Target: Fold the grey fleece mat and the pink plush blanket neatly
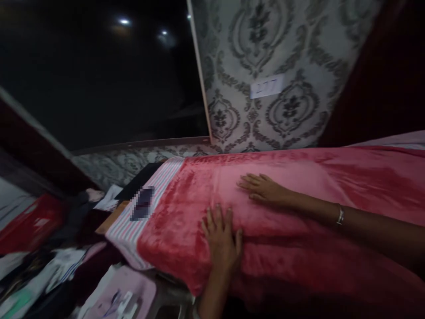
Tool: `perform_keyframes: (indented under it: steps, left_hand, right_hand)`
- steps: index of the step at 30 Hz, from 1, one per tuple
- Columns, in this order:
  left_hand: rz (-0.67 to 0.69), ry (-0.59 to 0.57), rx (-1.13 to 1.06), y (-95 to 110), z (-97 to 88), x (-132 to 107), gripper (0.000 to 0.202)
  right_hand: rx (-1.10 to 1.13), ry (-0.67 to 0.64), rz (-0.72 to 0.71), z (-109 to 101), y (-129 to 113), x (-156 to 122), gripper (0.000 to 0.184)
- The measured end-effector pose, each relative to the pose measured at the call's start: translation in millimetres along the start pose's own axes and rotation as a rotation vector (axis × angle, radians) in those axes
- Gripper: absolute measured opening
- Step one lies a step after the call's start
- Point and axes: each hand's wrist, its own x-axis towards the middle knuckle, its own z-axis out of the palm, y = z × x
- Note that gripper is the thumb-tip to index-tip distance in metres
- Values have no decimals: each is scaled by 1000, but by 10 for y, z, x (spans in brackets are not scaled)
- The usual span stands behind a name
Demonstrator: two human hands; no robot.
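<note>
A plush red-pink blanket (299,212) covers a bed that runs across the middle and right of the view. My left hand (222,237) lies flat on the blanket near its lower edge, fingers stretched out and apart. My right hand (262,188) rests flat on the blanket a little farther up, fingers extended toward the left. A thin bracelet (340,215) sits on my right wrist. Neither hand holds anything.
A pink-and-white striped sheet (146,208) shows at the bed's left end, with a dark blurred-out object (142,204) on it. Clutter of clothes and papers (59,261) lies at lower left. A patterned grey wall (265,66) stands behind, beside a dark window (99,75).
</note>
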Motion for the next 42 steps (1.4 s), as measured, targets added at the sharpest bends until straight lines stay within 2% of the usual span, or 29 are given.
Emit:
perform_keyframes:
  steps: [2,5,6,8,10,14,18,23,28,31,34,36,38,40,42]
  left_hand:
    - [139,41,-50,195,28,28,54]
    - [422,-85,-151,599,118,58,55]
    - [474,-138,-162,724,158,69,58]
    - [495,-198,-160,901,237,91,68]
    - [490,-215,-157,972,297,107,74]
    - [479,-238,-135,954,325,118,70]
    - [480,-238,-109,954,311,143,67]
    - [500,-217,-71,991,331,185,62]
    - [529,-132,-40,994,330,208,60]
    - [553,-113,-21,960,319,214,58]
    - [589,-61,-17,1016,323,247,54]
    - [654,-35,-44,1178,334,299,50]
    - [732,-47,-83,1435,361,373,49]
    - [771,-97,-103,1718,417,448,52]
    - [745,-143,-86,1941,517,495,53]
  right_hand:
    - [39,-22,-23,-75,-66,-284,58]
    - [69,-46,-37,-148,-41,-499,57]
    - [64,-51,-34,-162,11,-521,57]
    - [26,-49,-15,-183,179,-514,58]
    - [-29,-32,28,-201,418,-473,59]
    - [-104,18,201,-228,942,-414,58]
    - [-93,63,366,-225,1238,-427,59]
    - [-79,90,388,-250,1245,-436,59]
    - [-45,36,427,-397,1146,-479,59]
    - [3,46,465,-498,1082,-660,60]
    - [35,116,500,-584,1061,-982,60]
    - [41,152,507,-637,1075,-1202,60]
    - [44,167,507,-681,1090,-1358,60]
    - [46,172,508,-697,1077,-1424,60]
    - [38,168,501,-669,1023,-1413,58]
